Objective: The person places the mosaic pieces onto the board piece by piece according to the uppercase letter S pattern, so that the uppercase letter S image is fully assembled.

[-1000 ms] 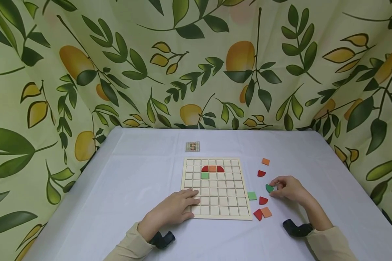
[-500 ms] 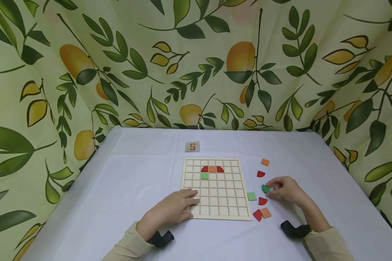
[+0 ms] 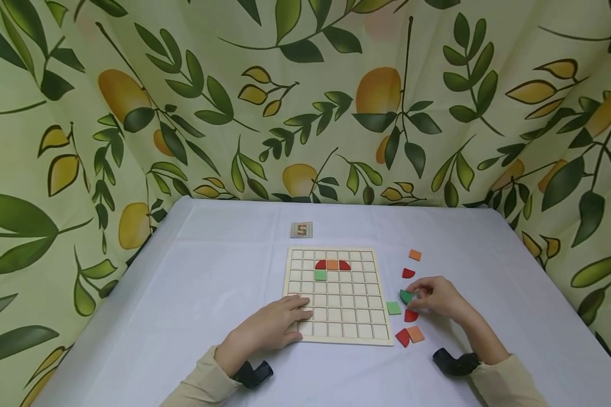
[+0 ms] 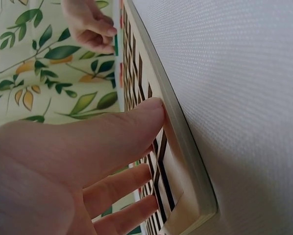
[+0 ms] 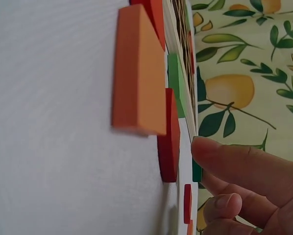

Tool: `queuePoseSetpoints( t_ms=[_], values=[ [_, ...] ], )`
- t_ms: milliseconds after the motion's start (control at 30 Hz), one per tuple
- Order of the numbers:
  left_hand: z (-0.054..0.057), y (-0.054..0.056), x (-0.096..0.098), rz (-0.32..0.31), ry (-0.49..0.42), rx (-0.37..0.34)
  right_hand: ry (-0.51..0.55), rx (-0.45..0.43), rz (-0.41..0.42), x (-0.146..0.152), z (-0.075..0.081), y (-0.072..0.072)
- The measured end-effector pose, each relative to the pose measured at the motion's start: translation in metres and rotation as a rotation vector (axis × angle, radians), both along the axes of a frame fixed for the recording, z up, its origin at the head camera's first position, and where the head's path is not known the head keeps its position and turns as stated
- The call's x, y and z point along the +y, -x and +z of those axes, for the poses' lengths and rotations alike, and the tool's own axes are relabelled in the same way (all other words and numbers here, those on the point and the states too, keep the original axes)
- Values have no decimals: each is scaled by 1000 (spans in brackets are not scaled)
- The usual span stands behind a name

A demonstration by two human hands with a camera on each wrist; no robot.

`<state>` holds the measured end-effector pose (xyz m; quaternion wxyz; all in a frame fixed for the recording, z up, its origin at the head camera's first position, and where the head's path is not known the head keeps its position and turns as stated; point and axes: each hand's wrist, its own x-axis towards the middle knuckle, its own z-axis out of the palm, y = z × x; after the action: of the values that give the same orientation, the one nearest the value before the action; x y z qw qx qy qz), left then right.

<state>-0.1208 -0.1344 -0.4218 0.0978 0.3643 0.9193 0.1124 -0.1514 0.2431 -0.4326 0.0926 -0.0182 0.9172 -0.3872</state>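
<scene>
My left hand [image 3: 275, 323] rests with spread fingers on the lower left of a wooden grid board [image 3: 348, 299]; in the left wrist view its thumb [image 4: 149, 115] presses the board's edge. Between thumb and fingers my right hand [image 3: 440, 297] pinches a dark green quarter-circle tile [image 3: 405, 297], right of the board. The right wrist view shows that green tile [image 5: 197, 166] edge-on at the thumb tip. On the board, an orange square [image 3: 332, 264] sits between two red quarter-circles [image 3: 320, 264], with a light green square [image 3: 320, 275] below the left one.
Right of the board lie a light green square [image 3: 394, 308], several red quarter-circles [image 3: 408, 273] and two orange squares [image 3: 414, 255]. A small patterned card [image 3: 301, 229] lies behind the board on the white tablecloth [image 3: 219, 254]. A leaf-print curtain [image 3: 265, 124] hangs around the table's back and sides.
My right hand has moved left toward the board with the green quarter-circle tile, now partly over a red one. The left hand has stayed on the board.
</scene>
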Motion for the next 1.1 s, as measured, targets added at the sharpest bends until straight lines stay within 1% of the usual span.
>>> queuePoseSetpoints(
  t_ms=[200,500,733,967,1100],
  values=[
    [-1,0,1,11,10,-6,7,14,31,-5,1,1],
    [-2,0,1,4,14,1,36,-9,41,-20,3,1],
    [-2,0,1,-10,14,23,50,35,95,-27,5,0],
    [-2,1,1,-13,9,32,78,30,108,-37,8,-1],
    [-1,0,2,-13,11,32,97,48,143,-41,9,-1]
  ],
)
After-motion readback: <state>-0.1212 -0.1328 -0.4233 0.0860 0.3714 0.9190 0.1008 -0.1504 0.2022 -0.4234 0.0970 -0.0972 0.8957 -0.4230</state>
